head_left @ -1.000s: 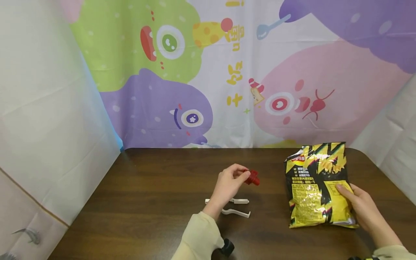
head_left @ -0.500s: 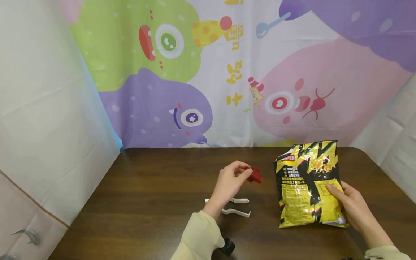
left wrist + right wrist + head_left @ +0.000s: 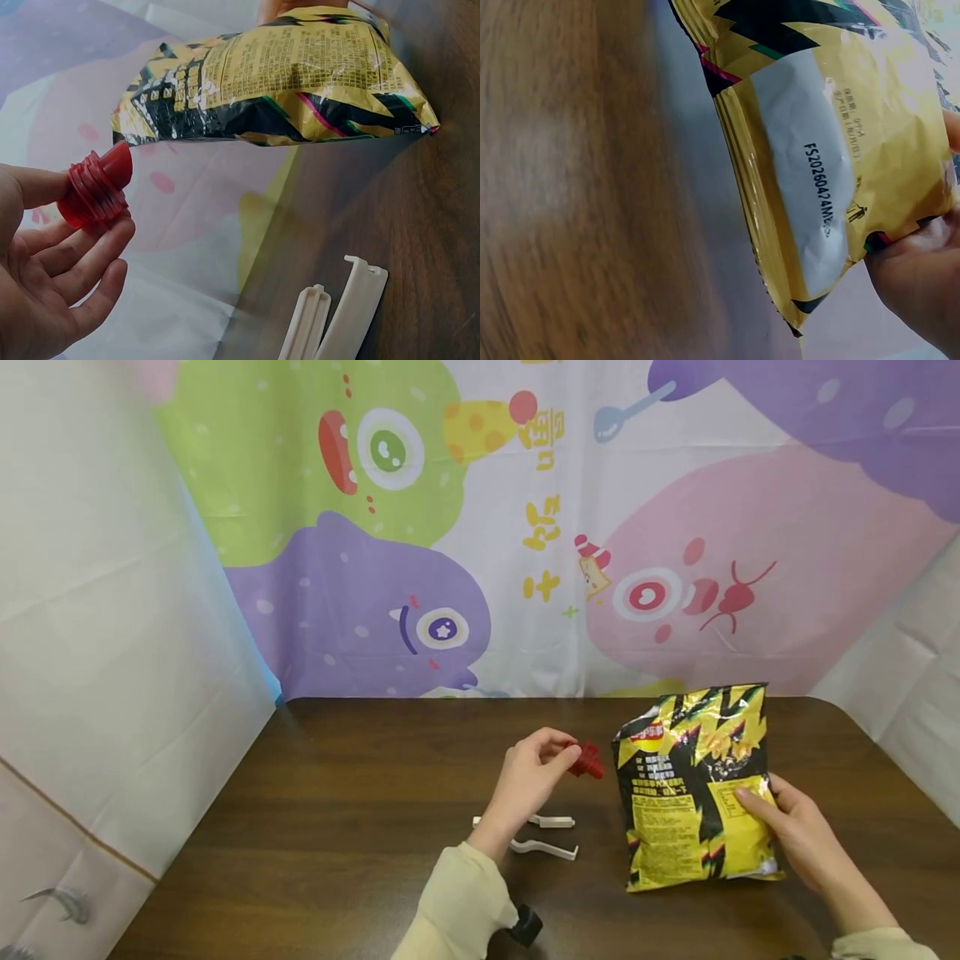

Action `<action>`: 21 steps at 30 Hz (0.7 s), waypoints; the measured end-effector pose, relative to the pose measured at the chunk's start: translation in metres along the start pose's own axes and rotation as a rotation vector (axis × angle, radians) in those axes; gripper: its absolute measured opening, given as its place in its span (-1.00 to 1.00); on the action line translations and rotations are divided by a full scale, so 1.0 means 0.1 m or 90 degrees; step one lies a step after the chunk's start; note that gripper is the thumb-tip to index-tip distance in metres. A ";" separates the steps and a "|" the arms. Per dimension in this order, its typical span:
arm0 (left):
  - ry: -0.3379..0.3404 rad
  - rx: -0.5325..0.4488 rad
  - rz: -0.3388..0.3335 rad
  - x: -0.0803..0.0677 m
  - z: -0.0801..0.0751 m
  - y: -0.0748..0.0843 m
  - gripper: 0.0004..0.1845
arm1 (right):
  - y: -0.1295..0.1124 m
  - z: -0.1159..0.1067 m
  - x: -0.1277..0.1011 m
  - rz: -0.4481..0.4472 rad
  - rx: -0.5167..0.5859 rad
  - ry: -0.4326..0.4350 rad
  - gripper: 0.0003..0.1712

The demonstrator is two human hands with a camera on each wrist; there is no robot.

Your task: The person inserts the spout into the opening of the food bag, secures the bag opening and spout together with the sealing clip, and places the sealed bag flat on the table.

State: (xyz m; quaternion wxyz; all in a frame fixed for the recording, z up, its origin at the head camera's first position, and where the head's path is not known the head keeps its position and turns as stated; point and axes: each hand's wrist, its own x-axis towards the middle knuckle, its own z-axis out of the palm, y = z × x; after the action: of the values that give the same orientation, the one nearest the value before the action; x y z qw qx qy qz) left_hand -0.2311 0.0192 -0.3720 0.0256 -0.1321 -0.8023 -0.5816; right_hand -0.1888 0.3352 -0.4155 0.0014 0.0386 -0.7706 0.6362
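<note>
A glossy, creased yellow-and-black bag (image 3: 693, 814), lower right of frame, is held in the right grip (image 3: 801, 828); near centre the left grip (image 3: 528, 777) pinches a ridged red cap (image 3: 587, 761), its wrist (image 3: 489, 841) partly hiding white strips (image 3: 551, 851) on the surface (image 3: 337, 835)

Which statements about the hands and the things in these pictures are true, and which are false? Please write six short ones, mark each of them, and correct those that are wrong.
1. The left hand pinches a red plastic spout. True.
2. The red plastic spout is smooth all over. False: ridges run around it.
3. The right hand holds a snack bag. True.
4. The snack bag is mainly blue and green. False: it is mainly yellow and black.
5. A white clip strip with a hooked end shows in the left wrist view. True.
6. The white clip strip is in the right hand. False: it lies on the wooden table.
</note>
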 end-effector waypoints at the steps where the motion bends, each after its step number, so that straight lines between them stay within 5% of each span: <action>1: 0.000 -0.001 -0.001 0.00 0.00 0.00 -0.80 | 0.00 0.01 -0.01 -0.005 -0.004 -0.002 -0.80; 21: 0.021 -0.081 0.018 0.08 -0.08 0.07 -0.73 | -0.05 0.23 -0.12 -0.055 0.012 -0.035 -0.63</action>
State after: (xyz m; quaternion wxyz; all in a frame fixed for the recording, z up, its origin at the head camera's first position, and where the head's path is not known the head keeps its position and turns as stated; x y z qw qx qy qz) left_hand -0.2378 0.0149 -0.3610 0.0387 -0.1352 -0.7614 -0.6329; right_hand -0.1753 0.3125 -0.4154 0.0071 0.0893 -0.7620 0.6414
